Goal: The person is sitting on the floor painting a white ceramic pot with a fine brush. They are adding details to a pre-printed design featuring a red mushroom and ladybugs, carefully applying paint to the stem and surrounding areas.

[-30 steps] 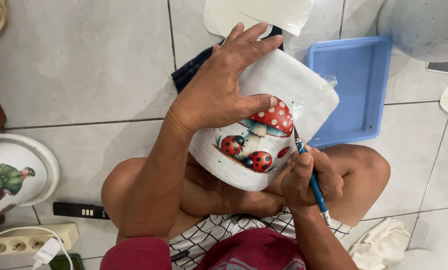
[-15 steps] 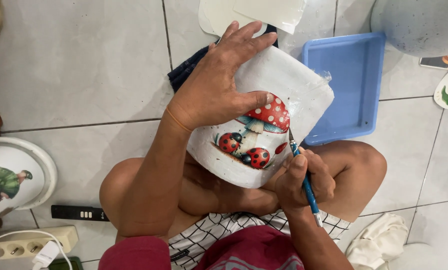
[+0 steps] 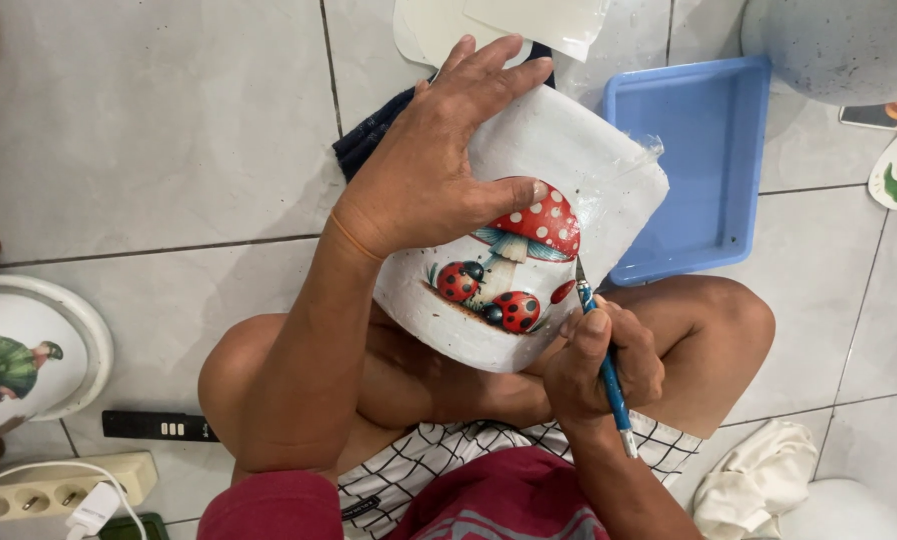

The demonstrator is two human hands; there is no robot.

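Close in, the right hand (image 3: 601, 358) grips a blue brush (image 3: 603, 360), tip at the edge of the mushroom-and-ladybird picture (image 3: 514, 262) on the white rounded piece (image 3: 559, 190) resting on the lap. That picture looks nearly complete. The left hand (image 3: 431, 165) lies flat, open, steadying it; a blue tray (image 3: 709, 180) sits beyond on the floor.

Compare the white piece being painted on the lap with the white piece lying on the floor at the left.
The mushroom piece rests on the person's lap, steadied by the left hand; the figure piece lies untouched on the floor tiles. The mushroom piece shows a red toadstool and ladybirds; the figure piece shows someone in green. The right hand holds a blue brush at the mushroom piece only. Both are white and rounded.
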